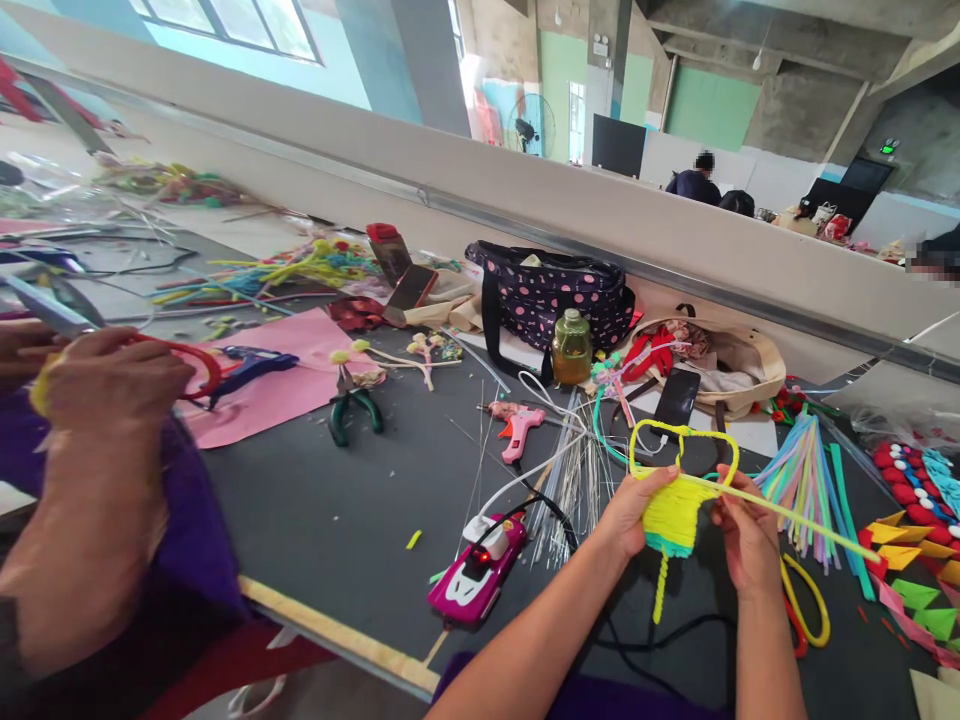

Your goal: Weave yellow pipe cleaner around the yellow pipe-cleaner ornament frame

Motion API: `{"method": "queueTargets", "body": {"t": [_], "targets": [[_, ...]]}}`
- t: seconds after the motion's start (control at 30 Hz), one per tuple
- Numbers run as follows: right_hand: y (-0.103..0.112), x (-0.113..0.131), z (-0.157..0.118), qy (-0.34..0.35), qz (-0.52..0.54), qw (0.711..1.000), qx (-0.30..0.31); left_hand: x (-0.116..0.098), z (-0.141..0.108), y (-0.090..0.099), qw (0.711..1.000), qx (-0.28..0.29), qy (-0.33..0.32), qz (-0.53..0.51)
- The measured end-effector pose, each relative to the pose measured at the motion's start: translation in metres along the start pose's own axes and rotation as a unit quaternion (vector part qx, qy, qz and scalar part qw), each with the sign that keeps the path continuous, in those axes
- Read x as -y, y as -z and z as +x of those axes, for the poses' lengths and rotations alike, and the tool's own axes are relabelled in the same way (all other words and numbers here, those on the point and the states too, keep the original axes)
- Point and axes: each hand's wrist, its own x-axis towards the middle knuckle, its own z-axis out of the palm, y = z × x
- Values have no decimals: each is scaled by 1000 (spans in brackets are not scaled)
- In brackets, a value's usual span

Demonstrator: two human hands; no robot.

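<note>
While the left hand (634,510) grips one edge of the yellow piece (667,515), thumb laid over its front, the right hand (750,535) has its fingers closed at the opposite edge by the long strand (814,520), though whether they pinch the strand itself I cannot tell. The piece is held to the right of the glue gun (521,428) and nearer the person, with wires (581,490) between them, and the power strip (459,597) lies just nearer than the gun. Left of the gun are pliers (340,417), and well beyond those a co-worker's hand (124,375) clasps scissors (56,308).
</note>
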Motion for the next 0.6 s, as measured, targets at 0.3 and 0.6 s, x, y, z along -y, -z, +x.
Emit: {"method": "queueTargets", "body": {"t": [0.3,0.6], "targets": [[8,1,-7,17,-79,990,113,4,-5,-3,994,71,80,-15],[12,27,-16,48,-147,956,250,3,-10,-2,978,174,117,-3]]}}
